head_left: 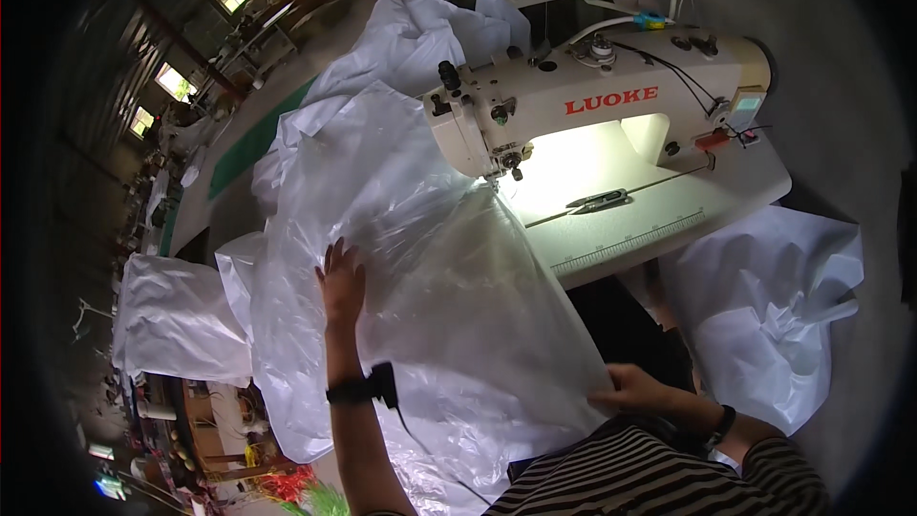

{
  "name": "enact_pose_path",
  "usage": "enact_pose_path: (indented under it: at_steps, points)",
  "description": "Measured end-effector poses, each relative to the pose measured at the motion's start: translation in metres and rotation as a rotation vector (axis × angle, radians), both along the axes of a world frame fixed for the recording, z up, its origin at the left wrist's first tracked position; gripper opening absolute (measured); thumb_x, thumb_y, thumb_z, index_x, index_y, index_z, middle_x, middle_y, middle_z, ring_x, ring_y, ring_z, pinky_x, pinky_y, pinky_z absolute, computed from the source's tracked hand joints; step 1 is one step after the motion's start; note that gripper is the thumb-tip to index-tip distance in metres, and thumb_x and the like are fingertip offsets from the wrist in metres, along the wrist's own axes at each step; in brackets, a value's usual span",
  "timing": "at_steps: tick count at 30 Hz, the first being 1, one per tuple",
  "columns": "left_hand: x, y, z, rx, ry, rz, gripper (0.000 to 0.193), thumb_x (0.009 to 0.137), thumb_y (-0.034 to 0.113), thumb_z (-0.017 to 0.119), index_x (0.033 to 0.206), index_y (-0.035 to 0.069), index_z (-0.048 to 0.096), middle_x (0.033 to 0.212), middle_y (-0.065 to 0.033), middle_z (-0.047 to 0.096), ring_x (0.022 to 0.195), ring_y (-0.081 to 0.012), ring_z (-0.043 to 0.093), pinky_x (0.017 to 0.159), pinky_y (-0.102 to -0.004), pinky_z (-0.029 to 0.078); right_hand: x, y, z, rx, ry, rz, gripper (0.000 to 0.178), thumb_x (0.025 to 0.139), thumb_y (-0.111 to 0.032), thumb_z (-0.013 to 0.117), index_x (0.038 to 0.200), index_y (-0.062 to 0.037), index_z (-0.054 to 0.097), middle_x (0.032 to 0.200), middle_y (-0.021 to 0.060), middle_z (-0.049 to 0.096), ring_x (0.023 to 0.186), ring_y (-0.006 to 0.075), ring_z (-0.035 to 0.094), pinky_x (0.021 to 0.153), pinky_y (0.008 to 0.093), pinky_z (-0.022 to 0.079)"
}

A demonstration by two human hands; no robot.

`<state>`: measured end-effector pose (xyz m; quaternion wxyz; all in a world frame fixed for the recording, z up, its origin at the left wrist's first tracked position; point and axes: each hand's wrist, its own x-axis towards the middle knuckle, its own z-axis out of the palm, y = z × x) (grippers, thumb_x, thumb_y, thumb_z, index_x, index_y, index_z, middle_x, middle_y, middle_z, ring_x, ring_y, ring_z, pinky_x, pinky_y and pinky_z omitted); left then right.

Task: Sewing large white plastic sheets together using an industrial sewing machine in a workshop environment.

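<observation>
Right hand: grip narrow, thumb and fingers pinching edge of large translucent white plastic sheet. Left hand: grip wide, fingers spread, palm down on sheet. Sheet spreads below and left of cream-coloured metal sewing machine, reaching needle area. Silver thread snips on pale counter, right of sheet. Advisable: hold edge lightly taut, aligned with needle; smooth folds without tugging; keep snips clear.

Striped shirt, dark and pale — black left wristband, boxy module, thin cable — black right wristband.
</observation>
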<state>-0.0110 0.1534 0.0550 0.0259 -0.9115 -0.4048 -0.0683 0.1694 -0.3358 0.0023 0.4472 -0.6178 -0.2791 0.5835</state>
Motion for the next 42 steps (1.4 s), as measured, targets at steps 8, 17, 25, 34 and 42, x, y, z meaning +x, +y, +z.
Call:
enact_pose_path:
  at_steps: [8,17,25,34,42]
  points:
    - [0.027,-0.297,0.053,-0.058,-0.220,-0.396,0.041,0.075,0.034,0.080,0.107,0.014,0.066,0.103,-0.0067,0.063,0.097,-0.0239,0.060,0.095,-0.0467,0.040,0.016,0.011,0.015,0.085,-0.226,0.118,0.041,0.098,-0.030,0.062,0.126,0.0011,0.060,0.108,0.0168,0.071,0.098,0.0224,0.069,0.088,0.0341,0.052]
    - [0.033,-0.334,0.011,-0.299,-0.282,-0.412,0.004,0.084,0.016,0.068,0.082,0.015,0.065,0.076,-0.0018,0.062,0.081,-0.0211,0.064,0.086,-0.0420,0.042,0.012,0.024,0.010,0.186,-0.328,-0.100,0.051,0.099,-0.029,0.060,0.139,-0.0011,0.048,0.104,0.0232,0.069,0.096,0.0350,0.070,0.087,0.0383,0.052]
    - [0.038,-0.351,0.001,-0.632,-0.195,-0.837,0.007,0.085,0.021,0.068,0.086,0.014,0.065,0.074,-0.0032,0.062,0.074,-0.0234,0.066,0.069,-0.0392,0.050,0.007,0.049,0.016,0.225,-1.056,-0.064,0.062,0.091,-0.009,0.058,0.148,-0.0001,0.036,0.082,0.0197,0.068,0.063,0.0356,0.069,0.053,0.0410,0.055]
    - [0.002,-0.151,-0.020,-0.045,-0.130,0.021,0.060,0.094,0.034,0.063,0.145,0.010,0.043,0.150,-0.0155,0.043,0.139,-0.0366,0.039,0.110,-0.0593,0.033,-0.021,0.072,0.011,-0.011,-1.430,0.286,0.066,0.088,-0.014,0.055,0.149,0.0033,0.036,0.061,0.0070,0.063,0.047,0.0212,0.064,0.039,0.0364,0.051]
    - [0.053,-0.085,-0.033,-0.071,-0.032,-0.002,0.062,0.100,0.041,0.049,0.152,0.013,0.034,0.160,-0.0119,0.030,0.149,-0.0358,0.025,0.110,-0.0728,0.021,-0.007,0.149,0.020,0.006,-1.602,0.206,0.061,0.085,-0.014,0.056,0.137,0.0143,0.044,0.052,0.0028,0.060,0.041,0.0170,0.059,0.035,0.0326,0.043]
